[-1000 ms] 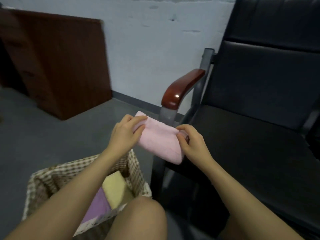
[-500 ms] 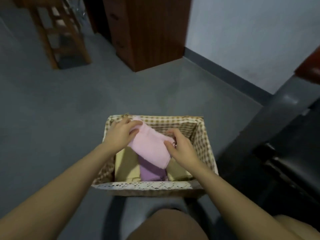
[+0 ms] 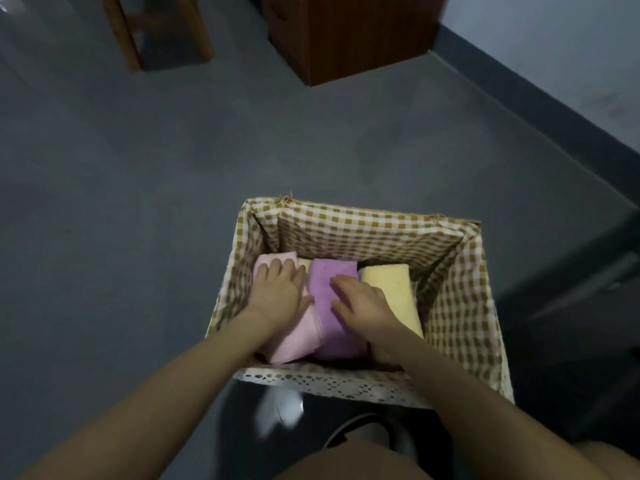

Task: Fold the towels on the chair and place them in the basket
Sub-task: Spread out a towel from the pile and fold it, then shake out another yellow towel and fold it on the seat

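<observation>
A basket (image 3: 460,299) lined with brown-and-white checked cloth stands on the floor right below me. Three folded towels lie side by side inside it. The pink towel (image 3: 298,337) is at the left, and my left hand (image 3: 277,289) presses flat on it with straight fingers. In the middle lies the purple towel (image 3: 325,282); my right hand (image 3: 360,303) rests flat across it. The yellow towel (image 3: 391,289) is at the right, beside my right hand. The chair is out of view.
Grey floor surrounds the basket. A dark wooden cabinet (image 3: 349,36) stands at the top middle, and wooden stool legs (image 3: 128,32) at the top left. A wall with a dark baseboard (image 3: 540,98) runs down the right. My knees are at the bottom.
My view has swung from the chair down to the basket. Both hands have lowered the folded pink towel into the basket's left side and now lie flat on the towels.
</observation>
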A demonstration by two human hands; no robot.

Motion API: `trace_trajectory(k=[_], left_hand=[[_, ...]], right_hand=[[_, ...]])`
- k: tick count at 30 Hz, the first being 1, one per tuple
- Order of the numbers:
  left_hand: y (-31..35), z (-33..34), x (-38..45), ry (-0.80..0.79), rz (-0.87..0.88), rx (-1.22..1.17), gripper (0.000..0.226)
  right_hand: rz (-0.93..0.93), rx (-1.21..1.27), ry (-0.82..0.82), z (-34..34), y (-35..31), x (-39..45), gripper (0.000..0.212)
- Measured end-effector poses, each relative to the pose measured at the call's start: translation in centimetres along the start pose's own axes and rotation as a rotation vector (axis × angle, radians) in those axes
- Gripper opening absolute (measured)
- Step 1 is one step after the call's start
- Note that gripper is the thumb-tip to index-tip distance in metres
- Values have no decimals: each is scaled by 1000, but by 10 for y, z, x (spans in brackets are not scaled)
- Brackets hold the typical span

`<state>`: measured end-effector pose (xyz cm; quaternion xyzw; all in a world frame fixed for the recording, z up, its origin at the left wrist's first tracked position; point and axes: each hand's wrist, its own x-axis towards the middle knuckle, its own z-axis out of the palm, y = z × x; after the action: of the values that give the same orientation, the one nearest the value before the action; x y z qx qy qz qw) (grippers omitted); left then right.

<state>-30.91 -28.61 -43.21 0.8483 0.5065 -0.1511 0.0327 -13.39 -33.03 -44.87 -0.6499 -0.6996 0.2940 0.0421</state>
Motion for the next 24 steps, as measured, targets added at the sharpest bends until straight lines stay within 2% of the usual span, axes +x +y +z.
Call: trace_trajectory(k=[2, 3, 6, 10, 13, 17, 20, 24], left_hand=[[10, 14, -4, -177, -43, -46, 75], [11, 21, -4, -211, -21, -21, 78], [-6, 31, -2, -244, 127, 110, 89], [-29, 32, -2, -247, 264, 220, 90], [-24, 31, 0, -212, 224, 124, 87], [-18, 14, 0, -159, 151, -36, 76], [-13, -10, -5, -60, 104, -166, 67], [-2, -64, -14, 187, 80, -242, 57]], right_hand=[[-52, -89, -33, 4, 6, 7, 57], [-67, -131, -52, 8, 8, 11, 61], [-105, -255, -118, 19, 14, 20, 75], [-116, -327, -147, 28, 24, 26, 88], [-109, -310, -172, 26, 24, 28, 85], [-88, -316, -182, 11, 14, 24, 71], [-77, -260, -90, -10, 2, 9, 61], [-84, -253, 127, -60, -8, -22, 49]])
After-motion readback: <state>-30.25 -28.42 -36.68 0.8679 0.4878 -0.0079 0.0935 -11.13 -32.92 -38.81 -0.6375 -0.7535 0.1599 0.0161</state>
